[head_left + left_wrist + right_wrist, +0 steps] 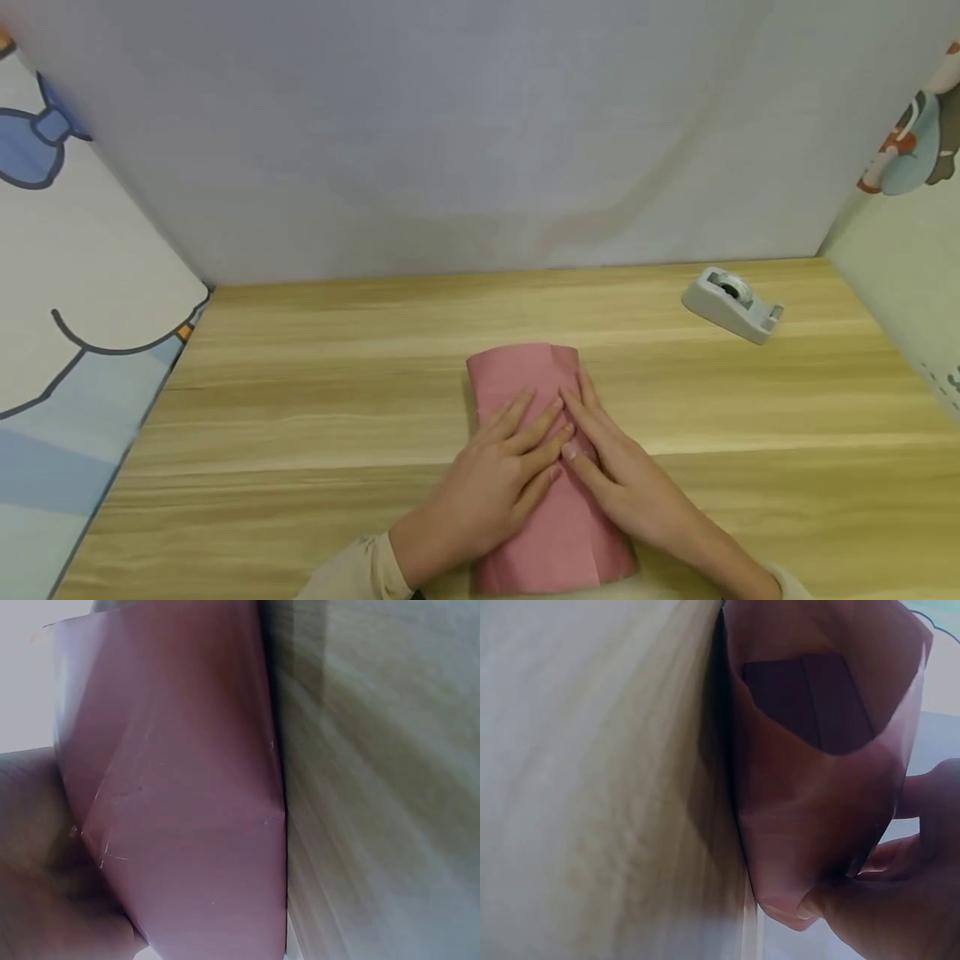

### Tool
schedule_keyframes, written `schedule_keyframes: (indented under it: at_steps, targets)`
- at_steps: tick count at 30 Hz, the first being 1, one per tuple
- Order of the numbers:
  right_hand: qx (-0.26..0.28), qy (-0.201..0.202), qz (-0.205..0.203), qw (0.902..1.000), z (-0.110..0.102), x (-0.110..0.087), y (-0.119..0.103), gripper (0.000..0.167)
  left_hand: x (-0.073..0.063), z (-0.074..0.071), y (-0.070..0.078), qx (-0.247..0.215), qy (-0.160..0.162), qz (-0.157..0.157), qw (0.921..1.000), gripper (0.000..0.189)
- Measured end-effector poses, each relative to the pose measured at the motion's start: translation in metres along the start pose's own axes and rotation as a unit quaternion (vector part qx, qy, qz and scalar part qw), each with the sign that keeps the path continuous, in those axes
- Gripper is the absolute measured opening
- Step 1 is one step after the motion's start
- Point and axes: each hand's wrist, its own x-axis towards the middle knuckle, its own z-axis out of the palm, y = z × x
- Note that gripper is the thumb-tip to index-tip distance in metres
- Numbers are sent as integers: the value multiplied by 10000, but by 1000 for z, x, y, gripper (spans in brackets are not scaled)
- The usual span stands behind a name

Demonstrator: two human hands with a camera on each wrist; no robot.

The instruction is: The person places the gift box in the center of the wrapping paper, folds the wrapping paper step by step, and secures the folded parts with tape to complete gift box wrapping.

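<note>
A pink paper sleeve (pixel 551 533), folded round into a flattened tube, lies lengthwise on the table (pixel 315 400). Across its top my left hand (pixel 498 475) rests with fingers extended and slightly spread. My right hand (pixel 622 475) touches the top and right side, its fingers nearly straight and their tips close to those of the left. In the left wrist view, the paper's side (pixel 187 802) shows creases and bulges above the table. The right wrist view looks into the sleeve's open near end (pixel 817 795), where a darker panel (pixel 810 697) shows inside.
A grey tape dispenser (pixel 731 304) with a roll in it stands at the back right of the table. A pale wall (pixel 480 142) rises behind the table. Printed cartoon panels (pixel 75 292) flank the left and right sides.
</note>
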Motion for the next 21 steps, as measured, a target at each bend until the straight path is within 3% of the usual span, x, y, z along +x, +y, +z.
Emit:
schedule_keyframes:
  at_steps: [11,21]
  targets:
    - [133,61,-91,9999,3,-3,-2,64,-3,3,1,160,80,77,9998,47]
    - [257,-1,72,9996,3,-3,-5,64,-2,2,-1,274,173,147,9994,48]
